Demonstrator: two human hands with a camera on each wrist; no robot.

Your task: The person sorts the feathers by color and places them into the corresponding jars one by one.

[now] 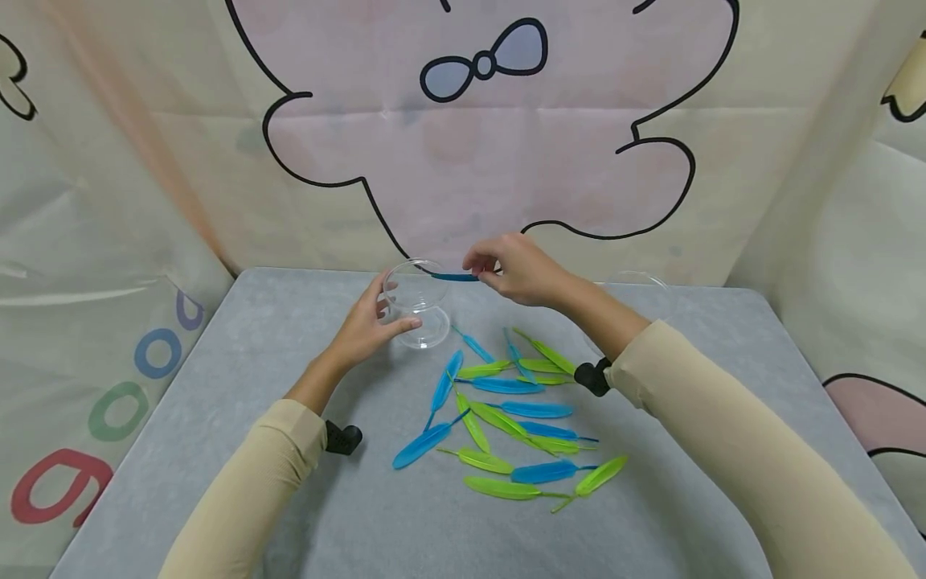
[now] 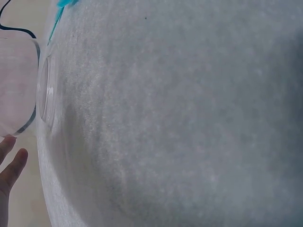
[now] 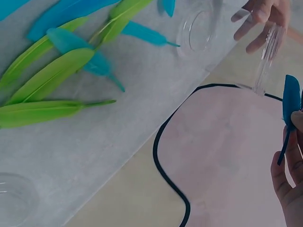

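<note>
A clear plastic cup (image 1: 423,301) stands at the far edge of the table, its mouth facing up. My left hand (image 1: 372,314) holds it from the left, thumb at the front and fingers round the back. At the edge of the left wrist view, two fingers (image 2: 14,168) show beside the cup. My right hand (image 1: 517,269) pinches a blue feather (image 3: 291,101) between thumb and fingers. In the head view the feather points left, its end overlapping the cup's rim. Blue feathers (image 1: 537,410) and green feathers (image 1: 502,487) lie scattered over the middle of the table.
Behind my right forearm stands a second clear plastic cup (image 1: 637,279), partly hidden; the right wrist view shows it at lower left. The grey table (image 1: 347,515) ends at a printed curtain (image 1: 463,161), with more printed cloth on both sides.
</note>
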